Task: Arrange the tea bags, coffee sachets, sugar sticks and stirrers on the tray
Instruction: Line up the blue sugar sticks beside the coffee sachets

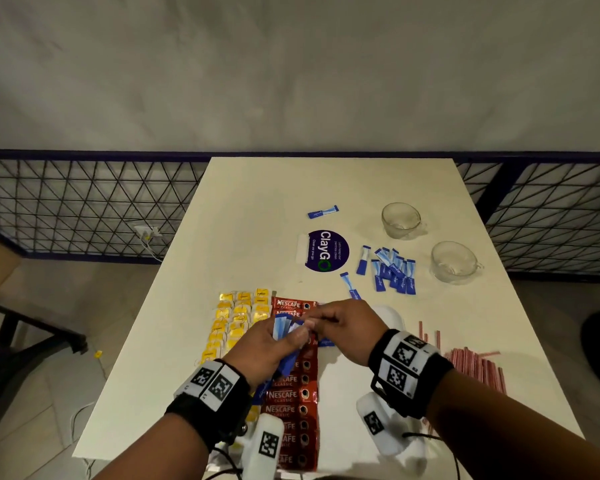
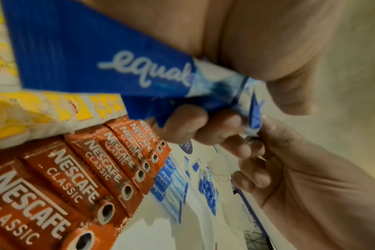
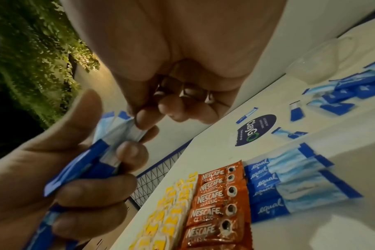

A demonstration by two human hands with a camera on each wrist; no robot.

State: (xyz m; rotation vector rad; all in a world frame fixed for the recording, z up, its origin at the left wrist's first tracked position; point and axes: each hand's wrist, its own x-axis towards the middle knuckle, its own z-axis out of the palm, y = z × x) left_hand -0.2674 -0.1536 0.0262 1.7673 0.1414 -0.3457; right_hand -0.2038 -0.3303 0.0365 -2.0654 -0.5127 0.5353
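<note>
White worktop [image 1: 257, 209] carries finished tea and coffee rows; left hand [image 1: 267, 344] clamps a sugar-stick bundle [image 2: 92, 55] while right hand [image 1: 347, 327] pinches one stick's tip, probably to lay it down.

Near left: yellow tea bags [image 1: 238, 317] in rows, touching the red Nescafe sachets [image 1: 293, 400] column; no gap between.
Centre, above the sachets: both hands meet over a bunch of blue sugar sticks [image 1: 284, 329].
Right edge: red stirrers [image 1: 475, 367] heaped.
Far right: 2 glass cups [image 1: 400, 220], loose sugar-stick pile [image 1: 394, 270] beside them.
Open room: bare table [image 1: 257, 209] at far left.
</note>
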